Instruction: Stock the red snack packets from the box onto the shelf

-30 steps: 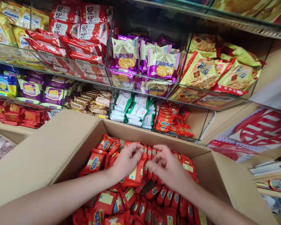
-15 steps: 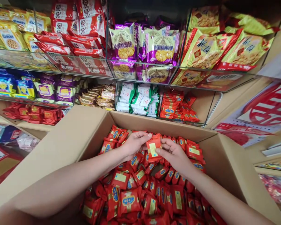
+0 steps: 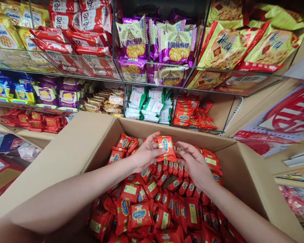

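An open cardboard box (image 3: 245, 175) is filled with several small red snack packets (image 3: 152, 206). My left hand (image 3: 145, 153) and my right hand (image 3: 195, 163) together hold one red packet (image 3: 166, 146) above the far end of the box, its blue and yellow label facing me. More red packets stand on edge just under that packet. The box's left flap (image 3: 60, 158) is folded outward.
Behind the box, glass shelves carry snacks: matching red packets (image 3: 190, 116) in a bin at right, green and white packets (image 3: 149, 108), brown ones (image 3: 103, 101), purple biscuit bags (image 3: 154, 44), yellow and red bags (image 3: 238, 44). A red and white sign (image 3: 286, 118) hangs at right.
Both hands came up out of the pile with one red packet. It has turned from its yellow back label to its front and risen slightly toward the shelf.
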A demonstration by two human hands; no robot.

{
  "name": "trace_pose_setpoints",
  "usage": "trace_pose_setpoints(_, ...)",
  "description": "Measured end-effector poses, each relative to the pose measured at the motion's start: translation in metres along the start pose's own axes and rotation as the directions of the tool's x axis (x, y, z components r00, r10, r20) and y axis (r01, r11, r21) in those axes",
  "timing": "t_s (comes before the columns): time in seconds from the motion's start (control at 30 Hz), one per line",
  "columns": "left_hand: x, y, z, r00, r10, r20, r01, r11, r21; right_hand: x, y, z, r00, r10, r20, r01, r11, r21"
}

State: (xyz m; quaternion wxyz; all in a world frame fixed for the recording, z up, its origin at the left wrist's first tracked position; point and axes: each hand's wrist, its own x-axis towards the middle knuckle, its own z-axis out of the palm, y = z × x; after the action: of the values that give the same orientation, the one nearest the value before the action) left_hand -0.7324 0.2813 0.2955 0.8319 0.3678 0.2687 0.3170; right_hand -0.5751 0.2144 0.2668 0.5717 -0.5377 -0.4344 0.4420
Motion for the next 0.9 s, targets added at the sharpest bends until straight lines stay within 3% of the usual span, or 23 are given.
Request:
trace_pose_setpoints(0.07,0.002,-0.003,0.001,0.997,0.079,0.012,-0.080,0.996,0.044,0.000,0.000,0.002,0.997,0.069,0.023,-0.071,0.995,0.075)
trace_pose_setpoints(0.2,0.004,-0.012,-0.002,0.983,0.173,0.056,-0.179,0.978,0.112,0.002,0.000,0.004,0.997,-0.029,0.074,0.031,0.999,-0.025)
trace_pose_setpoints(0.37,0.007,-0.017,-0.006,0.971,0.211,0.108,-0.230,0.948,0.218,0.004,0.003,0.002,0.998,-0.010,0.062,0.016,0.996,-0.085)
trace_pose_setpoints(0.43,0.008,-0.017,-0.008,0.966,0.200,0.163,-0.241,0.926,0.291,0.004,0.002,0.000,0.996,-0.062,0.056,0.069,0.991,-0.119)
trace_pose_setpoints(0.53,0.006,-0.018,-0.011,0.956,0.124,0.266,-0.238,0.858,0.456,0.005,-0.001,-0.003,0.979,-0.114,0.168,0.154,0.955,-0.252)
trace_pose_setpoints(0.6,0.003,-0.019,-0.011,0.956,0.080,0.283,-0.230,0.803,0.550,0.005,-0.006,-0.008,0.963,-0.069,0.262,0.170,0.906,-0.387)
trace_pose_setpoints(0.67,0.002,-0.020,-0.011,0.964,0.083,0.254,-0.225,0.767,0.601,0.007,-0.016,-0.015,0.959,-0.055,0.277,0.194,0.843,-0.502)
trace_pose_setpoints(0.73,0.002,-0.020,-0.011,0.971,0.105,0.217,-0.219,0.757,0.615,0.014,-0.029,-0.029,0.969,-0.118,0.217,0.222,0.799,-0.559)
trace_pose_setpoints(0.8,0.005,-0.018,-0.013,0.975,0.107,0.196,-0.207,0.762,0.614,0.026,-0.046,-0.046,0.963,-0.262,0.059,0.245,0.768,-0.592)
trace_pose_setpoints(0.9,0.009,-0.016,-0.017,0.981,0.084,0.176,-0.177,0.759,0.627,0.057,-0.071,-0.073,0.855,-0.488,-0.174,0.184,0.601,-0.778)
